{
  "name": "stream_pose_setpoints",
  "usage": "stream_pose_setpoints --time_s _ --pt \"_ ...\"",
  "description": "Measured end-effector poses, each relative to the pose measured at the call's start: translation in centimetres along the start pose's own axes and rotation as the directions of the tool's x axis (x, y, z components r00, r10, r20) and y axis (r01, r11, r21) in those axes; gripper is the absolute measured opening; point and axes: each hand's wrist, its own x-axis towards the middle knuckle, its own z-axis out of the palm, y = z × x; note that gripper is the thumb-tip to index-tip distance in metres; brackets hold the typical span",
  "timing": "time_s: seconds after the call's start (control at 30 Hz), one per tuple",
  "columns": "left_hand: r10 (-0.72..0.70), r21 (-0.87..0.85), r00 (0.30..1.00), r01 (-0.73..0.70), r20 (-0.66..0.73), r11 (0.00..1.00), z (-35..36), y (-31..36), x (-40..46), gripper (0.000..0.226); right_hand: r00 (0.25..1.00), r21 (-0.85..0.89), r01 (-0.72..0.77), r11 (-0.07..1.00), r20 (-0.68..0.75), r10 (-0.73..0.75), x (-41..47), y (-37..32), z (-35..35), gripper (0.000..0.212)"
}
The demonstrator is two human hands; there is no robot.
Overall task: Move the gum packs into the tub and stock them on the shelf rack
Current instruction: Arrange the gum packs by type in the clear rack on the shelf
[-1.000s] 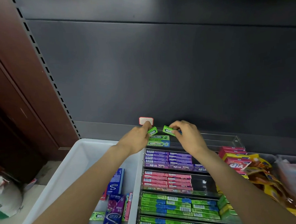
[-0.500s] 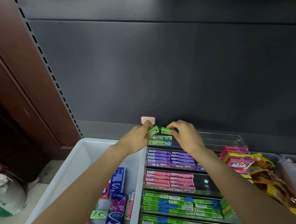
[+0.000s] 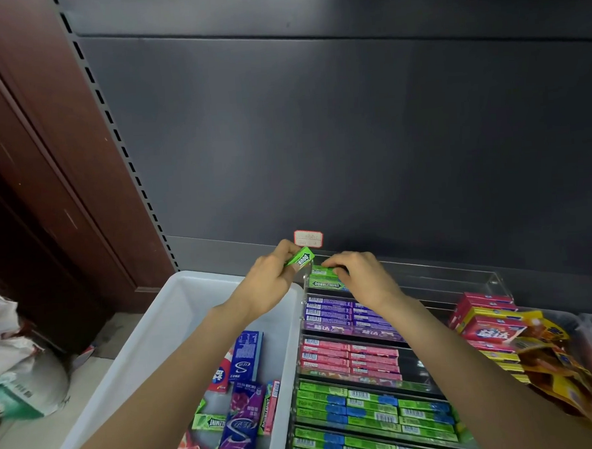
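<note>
Head view. Left hand [image 3: 268, 284] at 12 o'clock of the white tub [image 3: 149, 338], fingers pinched on a green gum pack [image 3: 300, 257] held tilted above the tub's far right corner. Right hand [image 3: 360, 276] just to its 3 o'clock, fingers curled onto the green Doublemint packs [image 3: 325, 280] in the far row of the clear shelf rack [image 3: 462, 279]. Purple, pink and green rows toward 6 o'clock. Loose packs [image 3: 242, 402] in the tub at 7 o'clock.
</note>
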Motion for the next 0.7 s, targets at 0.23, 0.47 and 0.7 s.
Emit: stream_pose_setpoints --time_s 0.23,0.47,0.7 --pt "-0.016 -0.007 0.999 0.016 -0.03 1.0 0.0 0.2 -0.2 0.02 0.998 -0.117 0.044 0.992 -0.034 -0.048 0.1 -0.3 -0.2 0.03" --pt "-0.005 -0.075 1.0 0.005 -0.011 0.997 -0.1 0.8 -0.2 0.024 0.999 -0.145 0.023 0.989 -0.041 -0.029 0.0 -0.3 -0.5 0.031" --pt "0.0 -0.173 1.0 -0.005 -0.028 0.985 0.1 1.4 -0.2 0.019 0.998 -0.12 0.021 0.993 -0.053 -0.028 -0.3 -0.2 -0.8 0.03"
